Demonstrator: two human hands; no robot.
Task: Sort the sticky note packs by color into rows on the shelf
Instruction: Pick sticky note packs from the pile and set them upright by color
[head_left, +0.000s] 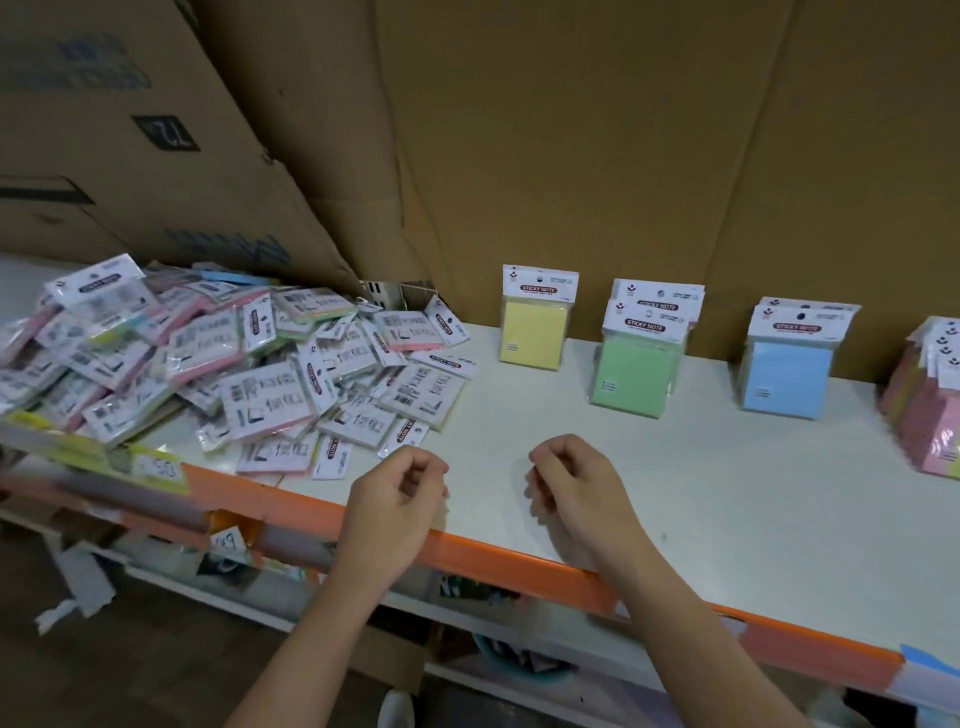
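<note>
A loose pile of sticky note packs (223, 364) covers the left part of the white shelf (701, 493), most lying face down. Along the cardboard back wall stand sorted packs: one yellow pack (532, 332), a short row of green packs (636, 371), a row of blue packs (787, 376), and a row of pink packs (930, 410) cut off at the right edge. My left hand (397, 499) hovers at the shelf's front edge beside the pile, fingers loosely curled, holding nothing. My right hand (569, 491) hangs the same way a little to the right.
An orange rail (519, 564) runs along the shelf's front edge. Large cardboard boxes (156, 130) lean behind the pile, and cardboard sheets (623, 156) form the back wall. A small wire rack (400, 296) peeks out behind the pile. Lower shelves hold clutter.
</note>
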